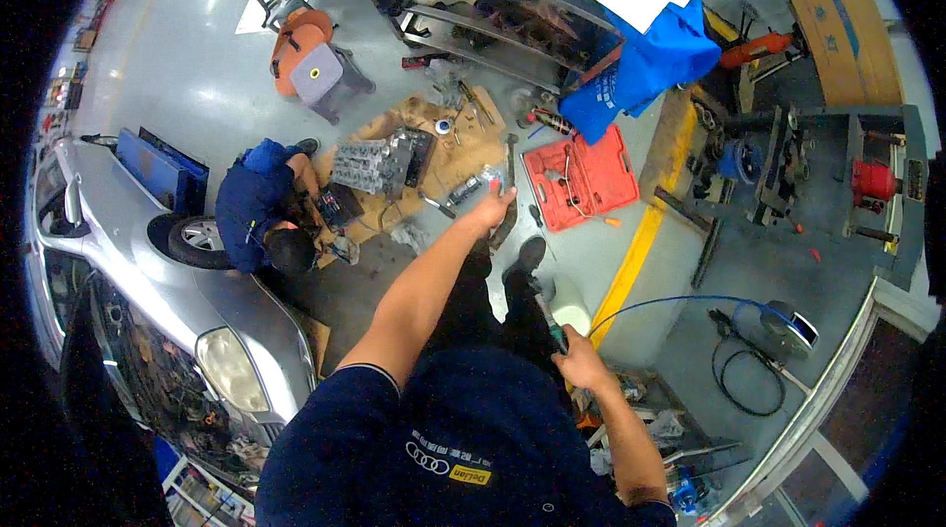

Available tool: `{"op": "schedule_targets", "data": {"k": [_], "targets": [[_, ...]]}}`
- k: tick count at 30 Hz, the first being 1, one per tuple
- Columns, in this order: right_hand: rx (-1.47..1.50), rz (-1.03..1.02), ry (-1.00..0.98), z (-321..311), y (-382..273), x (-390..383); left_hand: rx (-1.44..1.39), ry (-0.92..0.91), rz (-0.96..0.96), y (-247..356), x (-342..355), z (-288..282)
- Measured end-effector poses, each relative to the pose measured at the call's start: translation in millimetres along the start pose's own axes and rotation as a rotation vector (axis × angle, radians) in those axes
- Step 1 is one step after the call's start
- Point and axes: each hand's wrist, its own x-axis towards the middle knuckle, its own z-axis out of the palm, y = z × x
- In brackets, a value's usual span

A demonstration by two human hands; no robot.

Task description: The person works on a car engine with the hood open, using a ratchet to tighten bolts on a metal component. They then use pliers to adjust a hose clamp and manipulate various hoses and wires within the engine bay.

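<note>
L hand (490,212) reaches out front over the floor (616,261), grip closed round a long dark part (505,228), exact kind too small to tell. R hand (581,366) is lower, nr the body, grip wrapped round a green-handled tool (559,338) w/ its shaft pointing up & L. Blue hose (670,298) arcs off to the R from nr that hand; can't tell if it's joined to the tool. Just R of the long dark part: open red tool case (619,182) on the floor, metal tools inside. To its L, cardboard (419,113) w/ a silvery engine part (370,164) on top, plus small tools. Co-worker (251,202) in dark blue crouches L of the cardboard, btwn it & a silver car (148,231). Blue bag (641,74) is beyond the case, nr a metal rack (473,20)
</note>
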Motion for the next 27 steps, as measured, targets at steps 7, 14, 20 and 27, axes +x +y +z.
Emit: {"op": "schedule_targets", "data": {"k": [7, 14, 20, 27], "targets": [[0.104, 0.008, 0.163, -7, 64, -18, 0.346, -0.214, -0.078, -55, -71, 6], [0.205, -0.42, -0.062, 17, 74, 49, -0.288, 0.113, -0.155, -141, -231, -53], [0.278, -0.402, -0.517, 68, -8, 17, -0.471, 0.135, 0.179, -103, -404, 19], [-0.321, -0.847, -0.744, 199, -69, -68, -0.634, 0.566, 0.166, -177, -528, 72]]}}
